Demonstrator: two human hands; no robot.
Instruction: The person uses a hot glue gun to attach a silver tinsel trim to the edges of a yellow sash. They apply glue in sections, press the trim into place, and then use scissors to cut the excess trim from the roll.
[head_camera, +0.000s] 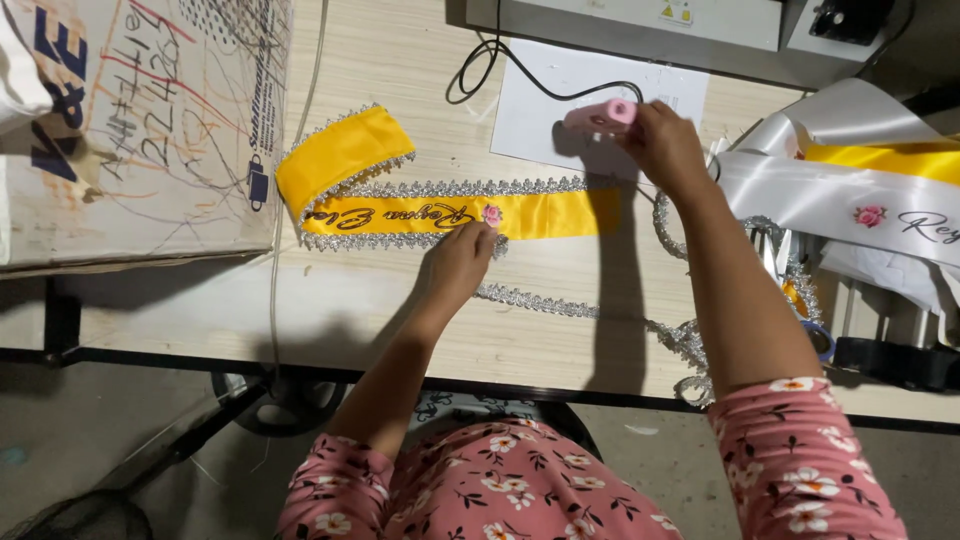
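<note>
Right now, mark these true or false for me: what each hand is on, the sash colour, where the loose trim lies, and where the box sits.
1. The right hand holds a pink corded tool. True.
2. The left hand presses on the white sash. False: it presses the lower edge of the yellow sash; the white sash lies off to the right.
3. Loose silver trim trails across the table. True.
4. The cardboard box sits at the right. False: it sits at the left.
</note>
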